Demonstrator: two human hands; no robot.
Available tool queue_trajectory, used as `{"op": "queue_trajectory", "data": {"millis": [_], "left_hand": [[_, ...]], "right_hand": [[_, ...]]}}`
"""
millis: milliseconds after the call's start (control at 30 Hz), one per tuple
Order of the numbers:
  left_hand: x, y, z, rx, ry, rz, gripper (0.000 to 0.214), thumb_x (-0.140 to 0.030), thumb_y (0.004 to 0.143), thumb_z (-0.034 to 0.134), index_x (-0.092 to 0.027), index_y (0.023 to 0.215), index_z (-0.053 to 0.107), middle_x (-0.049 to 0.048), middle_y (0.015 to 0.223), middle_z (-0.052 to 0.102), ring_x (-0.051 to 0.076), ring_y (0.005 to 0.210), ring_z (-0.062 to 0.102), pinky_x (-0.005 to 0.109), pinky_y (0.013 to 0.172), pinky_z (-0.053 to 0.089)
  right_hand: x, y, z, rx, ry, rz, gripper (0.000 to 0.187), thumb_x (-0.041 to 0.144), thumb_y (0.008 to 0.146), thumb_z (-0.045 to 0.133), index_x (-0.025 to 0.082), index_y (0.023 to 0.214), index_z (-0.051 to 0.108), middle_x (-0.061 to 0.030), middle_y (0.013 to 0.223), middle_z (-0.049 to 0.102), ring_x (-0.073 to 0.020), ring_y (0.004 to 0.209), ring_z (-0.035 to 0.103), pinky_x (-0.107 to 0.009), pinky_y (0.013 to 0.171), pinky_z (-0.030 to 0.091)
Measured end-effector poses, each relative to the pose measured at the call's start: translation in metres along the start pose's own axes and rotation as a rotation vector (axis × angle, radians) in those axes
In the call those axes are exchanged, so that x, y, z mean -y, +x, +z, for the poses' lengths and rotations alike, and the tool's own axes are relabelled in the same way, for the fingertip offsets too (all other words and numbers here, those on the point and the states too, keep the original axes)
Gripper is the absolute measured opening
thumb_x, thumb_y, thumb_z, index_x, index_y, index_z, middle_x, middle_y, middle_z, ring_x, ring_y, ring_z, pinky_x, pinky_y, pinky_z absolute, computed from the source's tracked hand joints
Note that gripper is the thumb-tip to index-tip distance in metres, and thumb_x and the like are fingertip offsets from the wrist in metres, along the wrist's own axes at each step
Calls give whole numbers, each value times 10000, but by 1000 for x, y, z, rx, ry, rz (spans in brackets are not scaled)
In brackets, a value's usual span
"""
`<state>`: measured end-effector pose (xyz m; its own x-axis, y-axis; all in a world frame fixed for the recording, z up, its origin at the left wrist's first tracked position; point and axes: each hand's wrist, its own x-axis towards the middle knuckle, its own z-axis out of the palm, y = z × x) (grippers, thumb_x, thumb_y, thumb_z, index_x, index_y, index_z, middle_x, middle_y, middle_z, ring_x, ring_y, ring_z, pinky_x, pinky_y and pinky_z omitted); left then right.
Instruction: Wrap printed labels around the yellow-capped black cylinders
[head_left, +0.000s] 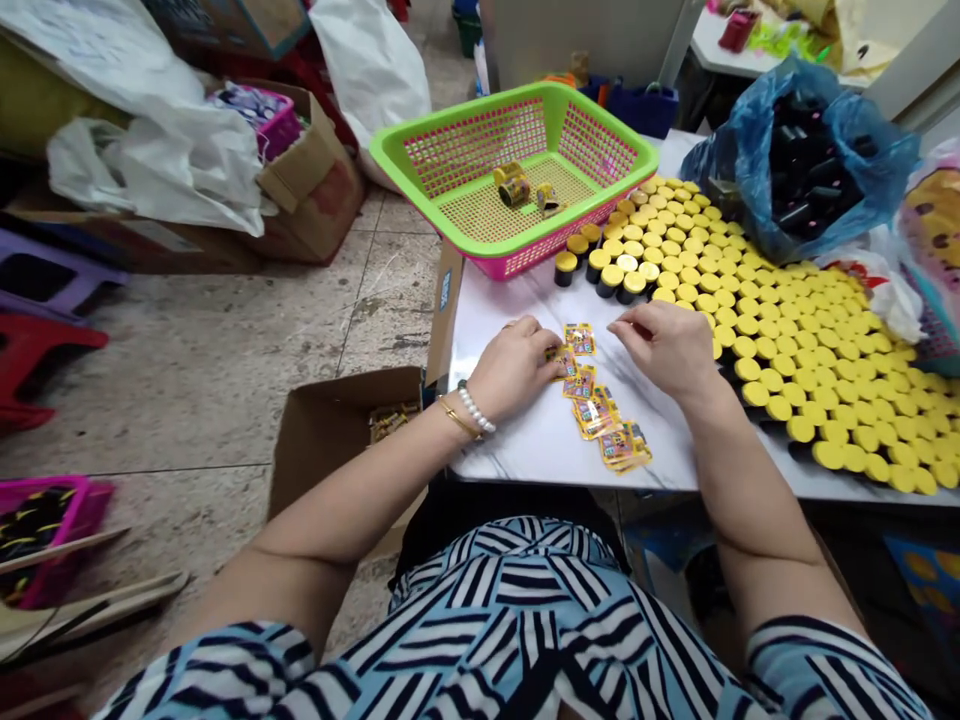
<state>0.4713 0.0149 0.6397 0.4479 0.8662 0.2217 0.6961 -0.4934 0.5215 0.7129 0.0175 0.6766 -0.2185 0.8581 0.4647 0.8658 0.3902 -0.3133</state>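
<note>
My left hand [516, 368], with a bead bracelet and a gold bangle at the wrist, rests on the table with its fingers curled onto a small yellow printed label [562, 363]. More such labels [598, 412] lie in a loose, overlapping row running toward the front edge. To the right of the row my right hand [670, 345] is held with thumb and forefinger pinched together. Whatever is between those fingertips, if anything, is too small to make out. Close beyond that hand stand many black jars with yellow lids [705, 283], packed tightly.
A green and pink basket [517, 245] holding a few yellow-wrapped pieces sits at the table's back left. Behind the jars is a blue plastic bag [735, 140] of black containers. An open cardboard box [315, 430] stands below the table's left edge.
</note>
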Motion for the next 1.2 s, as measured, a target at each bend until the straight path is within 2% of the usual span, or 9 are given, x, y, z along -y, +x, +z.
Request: {"op": "queue_trajectory", "data": {"millis": [233,367,433,567,700,833,1000,1100,1200], "left_hand": [[1,3,-5,-165,-221,-84,37,-177,837,751,-177,811,726,54,941,619,197,904,598,346,851,500],[-15,4,-15,-303,-406,-118,87,-249,865,746,-183,827,704,44,915,654,169,849,603,313,806,500],[-22,9,-18,-238,-624,-199,142,-269,850,760,-175,817,659,25,828,665,143,754,600,283,732,490],[-27,18,-19,5,-1214,-473,328,-283,790,831,-169,997,604,7,745,673,120,627,615,247,611,462],[-23,18,-15,-28,-1509,-620,407,-314,762,869,-163,1023,596,18,785,692,107,621,623,231,569,450],[-18,15,-9,-59,-1479,-549,336,-301,730,875,-139,930,658,11,750,682,93,618,603,228,591,468],[-13,16,-7,-60,-1130,-310,281,-275,764,836,-144,970,696,4,721,694,100,621,614,217,615,478],[-16,15,-7,-76,-958,-180,313,-266,840,769,-162,1129,713,32,827,739,113,702,647,231,686,510],[-21,10,-8,-340,-888,-191,267,-301,869,758,-179,1103,714,51,940,739,113,761,644,230,718,512]], "right_hand": [[15,-1,9,62,332,101,211,409,914,728,215,881,804,-38,798,772,-160,675,635,-320,679,477],[21,0,11,292,827,298,357,542,853,781,216,996,797,-44,897,794,-155,722,683,-302,697,543],[24,0,13,383,994,375,405,558,793,833,201,977,785,-43,879,788,-136,678,666,-274,635,531],[24,0,16,323,1041,512,396,550,783,844,174,765,724,4,635,683,-72,472,481,-221,444,350],[21,-1,16,359,1085,537,358,500,759,876,172,792,737,31,586,627,-65,459,456,-211,431,325],[24,-1,13,467,1089,510,340,479,776,865,172,789,720,19,606,663,-84,504,546,-215,492,433],[25,-1,13,653,1097,496,387,493,776,861,163,949,759,-54,847,788,-131,668,693,-260,641,562],[24,-1,17,604,1041,506,376,507,768,863,155,848,755,-30,733,748,-118,604,644,-243,578,511],[23,-1,20,398,976,533,357,500,780,856,167,749,733,4,625,677,-88,520,533,-227,502,417]]}}
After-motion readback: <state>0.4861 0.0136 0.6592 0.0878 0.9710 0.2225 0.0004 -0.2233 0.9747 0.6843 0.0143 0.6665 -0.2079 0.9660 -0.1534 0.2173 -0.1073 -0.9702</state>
